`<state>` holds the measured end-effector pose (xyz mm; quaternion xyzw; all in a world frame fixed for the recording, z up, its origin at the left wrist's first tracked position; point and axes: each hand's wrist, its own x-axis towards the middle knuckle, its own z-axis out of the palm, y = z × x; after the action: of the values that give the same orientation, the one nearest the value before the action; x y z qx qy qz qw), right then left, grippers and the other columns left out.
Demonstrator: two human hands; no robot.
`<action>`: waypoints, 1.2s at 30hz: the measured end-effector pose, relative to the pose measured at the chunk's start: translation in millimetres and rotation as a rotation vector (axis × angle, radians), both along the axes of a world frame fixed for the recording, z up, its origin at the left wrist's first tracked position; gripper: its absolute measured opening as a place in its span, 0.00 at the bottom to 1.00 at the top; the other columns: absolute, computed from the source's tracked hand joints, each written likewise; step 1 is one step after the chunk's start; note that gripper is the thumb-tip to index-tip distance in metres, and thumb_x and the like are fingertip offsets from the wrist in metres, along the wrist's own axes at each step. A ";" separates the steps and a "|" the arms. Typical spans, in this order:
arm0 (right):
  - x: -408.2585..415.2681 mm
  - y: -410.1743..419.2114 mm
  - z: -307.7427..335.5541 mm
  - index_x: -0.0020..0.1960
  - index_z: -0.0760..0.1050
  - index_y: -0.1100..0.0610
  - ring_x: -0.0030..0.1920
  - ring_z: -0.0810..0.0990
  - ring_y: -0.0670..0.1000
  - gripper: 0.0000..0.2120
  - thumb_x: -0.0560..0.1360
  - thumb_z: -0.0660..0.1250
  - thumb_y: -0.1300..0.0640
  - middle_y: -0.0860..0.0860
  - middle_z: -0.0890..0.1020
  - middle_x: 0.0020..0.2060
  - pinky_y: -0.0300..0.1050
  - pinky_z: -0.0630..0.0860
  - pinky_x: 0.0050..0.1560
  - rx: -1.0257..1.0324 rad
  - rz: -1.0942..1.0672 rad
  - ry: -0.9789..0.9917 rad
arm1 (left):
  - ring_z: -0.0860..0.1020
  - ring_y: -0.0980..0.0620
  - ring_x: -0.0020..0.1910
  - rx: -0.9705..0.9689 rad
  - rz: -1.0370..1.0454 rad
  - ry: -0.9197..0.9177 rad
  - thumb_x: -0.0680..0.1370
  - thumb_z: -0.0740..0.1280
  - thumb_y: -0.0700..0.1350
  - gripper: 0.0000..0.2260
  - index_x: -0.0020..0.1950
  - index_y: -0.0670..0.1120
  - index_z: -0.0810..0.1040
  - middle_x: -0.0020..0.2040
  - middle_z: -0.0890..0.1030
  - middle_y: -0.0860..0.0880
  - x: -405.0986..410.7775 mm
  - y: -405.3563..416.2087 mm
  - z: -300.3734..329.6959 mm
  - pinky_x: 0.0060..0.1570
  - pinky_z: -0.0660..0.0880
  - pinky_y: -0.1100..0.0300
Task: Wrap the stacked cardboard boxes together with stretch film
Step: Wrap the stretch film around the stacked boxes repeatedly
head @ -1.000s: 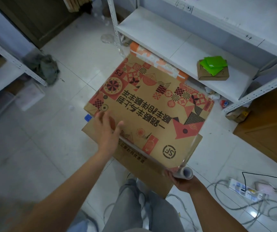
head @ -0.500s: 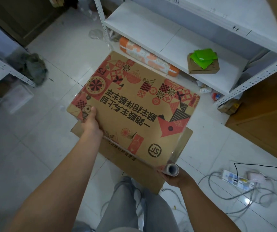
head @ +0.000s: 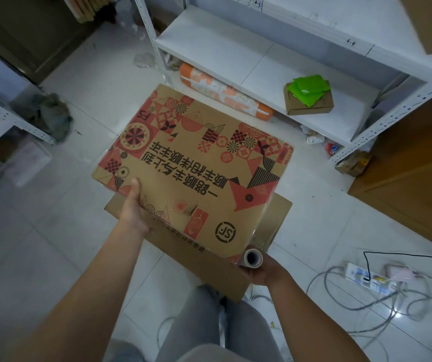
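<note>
Two stacked boxes fill the middle of the frame: a printed box (head: 194, 163) with red and black patterns on top, and a plain box (head: 277, 212) showing beneath it along the lower and right edges. The left hand (head: 134, 205) grips the printed box's lower-left edge, thumb on top and fingers hidden under it. The right hand (head: 264, 270), at lower right of the stack, is curled round a film roll (head: 253, 258) whose open core faces the camera; a sheet of film (head: 264, 226) runs from it up the stack's right side. A white shelf (head: 235, 56) at upper right carries a small carton (head: 311, 107) with green packets (head: 309, 88). A power strip (head: 366, 276) lies on the floor at right.
</note>
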<state>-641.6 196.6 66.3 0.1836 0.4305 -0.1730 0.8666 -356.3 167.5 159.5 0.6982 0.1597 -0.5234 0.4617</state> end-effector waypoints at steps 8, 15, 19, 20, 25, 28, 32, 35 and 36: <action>4.1 3.6 -2.2 0.50 0.79 0.67 0.37 0.85 0.58 0.08 0.76 0.62 0.65 0.61 0.84 0.42 0.46 0.81 0.30 -0.038 0.063 0.192 | 0.73 0.36 0.61 -0.031 0.039 0.132 0.53 0.77 0.67 0.53 0.73 0.52 0.62 0.66 0.73 0.43 -99.0 34.3 -22.0 0.44 0.77 0.35; 3.0 2.3 -14.1 0.47 0.76 0.62 0.28 0.82 0.54 0.10 0.67 0.71 0.63 0.57 0.80 0.34 0.39 0.77 0.25 0.021 0.195 0.263 | 0.76 0.37 0.59 -0.034 -0.060 0.014 0.76 0.65 0.58 0.30 0.73 0.48 0.60 0.64 0.74 0.42 -105.3 36.7 -29.8 0.35 0.79 0.49; -3.0 -4.7 -16.3 0.40 0.74 0.63 0.23 0.79 0.53 0.19 0.54 0.79 0.64 0.56 0.78 0.29 0.38 0.73 0.21 0.024 0.218 0.263 | 0.77 0.38 0.56 0.015 -0.139 -0.035 0.76 0.64 0.59 0.30 0.72 0.46 0.61 0.63 0.75 0.41 -105.6 39.3 -32.4 0.34 0.79 0.51; -4.1 -6.0 -18.1 0.41 0.73 0.62 0.23 0.78 0.52 0.21 0.53 0.80 0.63 0.55 0.77 0.30 0.38 0.73 0.21 0.011 0.263 0.279 | 0.78 0.38 0.54 0.025 -0.151 -0.047 0.76 0.63 0.60 0.30 0.72 0.45 0.61 0.62 0.75 0.41 -105.7 39.1 -31.9 0.35 0.79 0.51; -14.5 -13.5 -23.2 0.32 0.75 0.61 0.23 0.78 0.50 0.14 0.72 0.69 0.54 0.53 0.78 0.25 0.37 0.73 0.24 0.073 0.321 0.339 | 0.78 0.39 0.53 0.055 -0.180 -0.117 0.76 0.62 0.62 0.32 0.72 0.43 0.62 0.62 0.76 0.41 -106.1 42.1 -40.5 0.35 0.78 0.52; -15.2 -15.3 -28.7 0.34 0.76 0.61 0.26 0.79 0.51 0.13 0.73 0.70 0.55 0.54 0.79 0.29 0.39 0.74 0.25 0.064 0.334 0.323 | 0.79 0.41 0.50 0.032 -0.221 -0.181 0.78 0.60 0.61 0.27 0.71 0.46 0.64 0.60 0.77 0.42 -109.7 41.6 -41.7 0.34 0.76 0.55; -21.4 -22.3 -29.1 0.43 0.76 0.63 0.33 0.81 0.55 0.08 0.75 0.69 0.58 0.57 0.82 0.33 0.44 0.80 0.29 0.082 0.378 0.290 | 0.78 0.44 0.43 0.034 -0.227 -0.253 0.80 0.60 0.57 0.24 0.69 0.43 0.66 0.55 0.78 0.41 -113.4 43.6 -38.4 0.35 0.76 0.54; -29.2 -35.4 -26.6 0.44 0.75 0.65 0.26 0.82 0.57 0.10 0.74 0.70 0.58 0.59 0.82 0.29 0.48 0.77 0.21 0.174 0.357 0.254 | 0.79 0.43 0.45 0.044 -0.269 -0.284 0.79 0.59 0.59 0.25 0.70 0.45 0.66 0.57 0.79 0.42 -111.6 45.3 -40.7 0.38 0.77 0.52; -30.2 -39.2 -30.3 0.45 0.75 0.65 0.26 0.82 0.57 0.09 0.74 0.70 0.58 0.59 0.82 0.30 0.48 0.77 0.21 0.177 0.361 0.264 | 0.79 0.42 0.47 0.047 -0.285 -0.291 0.79 0.59 0.60 0.25 0.70 0.45 0.66 0.57 0.79 0.42 -111.4 45.1 -41.3 0.38 0.78 0.51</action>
<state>-671.8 157.4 36.0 0.1546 0.5794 0.0007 0.8002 -467.7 212.6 118.2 0.7926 0.0028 -0.4731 0.3847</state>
